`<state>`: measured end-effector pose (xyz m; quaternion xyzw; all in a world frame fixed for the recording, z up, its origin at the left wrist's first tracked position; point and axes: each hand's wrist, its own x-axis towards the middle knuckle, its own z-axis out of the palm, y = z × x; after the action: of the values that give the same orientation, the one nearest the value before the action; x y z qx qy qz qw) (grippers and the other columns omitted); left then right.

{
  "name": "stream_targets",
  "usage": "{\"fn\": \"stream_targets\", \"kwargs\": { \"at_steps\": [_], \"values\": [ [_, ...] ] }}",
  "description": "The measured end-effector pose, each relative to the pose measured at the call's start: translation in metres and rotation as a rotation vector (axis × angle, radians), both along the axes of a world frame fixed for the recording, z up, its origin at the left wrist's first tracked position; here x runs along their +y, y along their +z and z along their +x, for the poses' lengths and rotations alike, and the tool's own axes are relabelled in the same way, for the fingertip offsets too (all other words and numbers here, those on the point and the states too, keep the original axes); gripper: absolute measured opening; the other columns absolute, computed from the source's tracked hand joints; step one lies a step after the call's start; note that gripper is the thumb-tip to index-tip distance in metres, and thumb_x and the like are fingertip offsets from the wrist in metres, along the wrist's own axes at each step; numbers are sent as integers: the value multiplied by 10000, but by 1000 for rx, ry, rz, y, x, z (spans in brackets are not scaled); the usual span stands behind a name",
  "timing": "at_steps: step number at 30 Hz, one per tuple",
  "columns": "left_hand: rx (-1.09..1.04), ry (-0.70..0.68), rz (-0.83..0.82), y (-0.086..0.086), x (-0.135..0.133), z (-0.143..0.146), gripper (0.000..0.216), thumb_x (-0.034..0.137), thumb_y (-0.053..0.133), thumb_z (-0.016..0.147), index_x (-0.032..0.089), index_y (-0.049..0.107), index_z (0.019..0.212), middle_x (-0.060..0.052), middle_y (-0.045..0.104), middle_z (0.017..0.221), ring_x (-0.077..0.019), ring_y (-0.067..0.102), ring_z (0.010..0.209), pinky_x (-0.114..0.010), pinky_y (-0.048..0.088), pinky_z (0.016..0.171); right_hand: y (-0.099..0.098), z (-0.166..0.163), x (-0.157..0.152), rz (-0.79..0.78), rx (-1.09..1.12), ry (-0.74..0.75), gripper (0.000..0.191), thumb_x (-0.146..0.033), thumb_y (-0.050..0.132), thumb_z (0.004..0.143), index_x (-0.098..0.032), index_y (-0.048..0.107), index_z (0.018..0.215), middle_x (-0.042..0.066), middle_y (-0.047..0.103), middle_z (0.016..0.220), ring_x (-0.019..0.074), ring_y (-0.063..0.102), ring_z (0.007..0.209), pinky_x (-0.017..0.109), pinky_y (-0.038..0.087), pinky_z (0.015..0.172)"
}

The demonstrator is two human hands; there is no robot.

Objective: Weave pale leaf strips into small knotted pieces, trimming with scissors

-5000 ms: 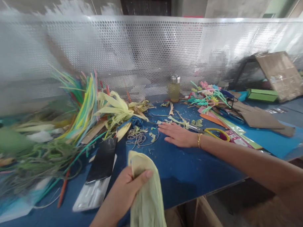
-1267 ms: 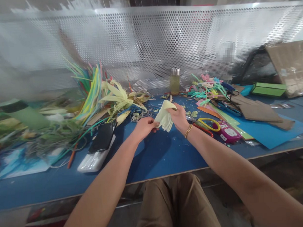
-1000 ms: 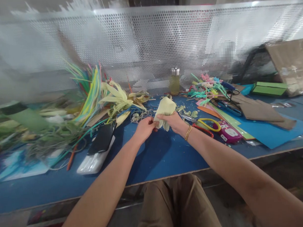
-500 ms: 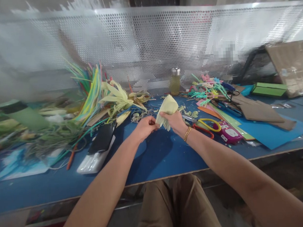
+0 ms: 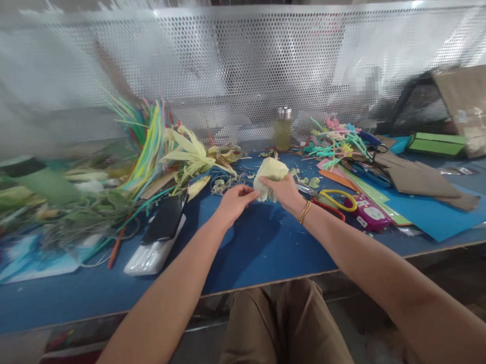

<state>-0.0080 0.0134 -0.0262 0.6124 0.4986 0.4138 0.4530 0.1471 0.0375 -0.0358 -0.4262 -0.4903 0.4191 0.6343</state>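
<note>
A pale yellow-green corn husk (image 5: 273, 168), broad and folded over with a ragged lower end, is held up above the table in front of me. My right hand (image 5: 284, 192) grips its right side, thumb across the near face. At the husk's lower left edge, the fingertips of my left hand (image 5: 239, 200) come together in a pinch. What lies between those fingertips is too small to see clearly. Loose corn husks (image 5: 190, 152) lie beyond the left hand. Scissors (image 5: 335, 201) with yellow and orange handles rest beside my right wrist.
A black phone (image 5: 164, 222) lies on a white case at left, near bundled coloured stems (image 5: 150, 148) and tangled greenery. Behind stands a lidded bottle (image 5: 283, 130). At right are a magenta box (image 5: 370, 213), blue paper (image 5: 439, 217) and brown card. A perforated metal panel (image 5: 254, 59) backs the table.
The husk has tipped over, its top lower and rounder than before. My left fingers have straightened a little at its edge. The right hand keeps its hold.
</note>
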Motion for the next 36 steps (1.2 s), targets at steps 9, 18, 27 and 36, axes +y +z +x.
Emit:
{"fn": "stream_targets", "kwargs": {
  "at_steps": [9, 18, 27, 36],
  "values": [
    [-62, 95, -29, -4, 6, -5, 305, 410, 777, 633, 175, 595, 703, -1, 607, 632, -122, 545, 588, -242, 405, 549, -5, -1, -8, -205, -59, 318, 337, -283, 831, 555, -165, 681, 833, 29, 689, 750, 129, 590, 611, 237, 483, 496],
    [-119, 17, -143, -4, 8, -10, 306, 391, 783, 636, 176, 574, 699, 25, 568, 596, -88, 507, 530, -229, 405, 550, -4, 3, -3, -204, -18, 339, 263, -216, 819, 524, -160, 672, 735, 35, 676, 702, 125, 557, 567, 260, 487, 491],
    [95, -13, -160, 1, 2, -6, 221, 364, 712, 694, 171, 617, 643, -53, 678, 662, -138, 559, 585, -247, 340, 514, -5, -2, -7, -151, -112, 271, 249, -265, 785, 554, -160, 634, 722, 1, 633, 646, 115, 546, 561, 247, 476, 517],
    [2, -13, -9, 3, 1, -4, 441, 483, 749, 656, 183, 655, 966, -59, 716, 935, -183, 633, 785, -256, 438, 618, -2, 3, -11, -180, -281, 390, 213, -271, 770, 574, -165, 621, 683, -4, 607, 560, 122, 530, 508, 225, 392, 430]
  ]
}}
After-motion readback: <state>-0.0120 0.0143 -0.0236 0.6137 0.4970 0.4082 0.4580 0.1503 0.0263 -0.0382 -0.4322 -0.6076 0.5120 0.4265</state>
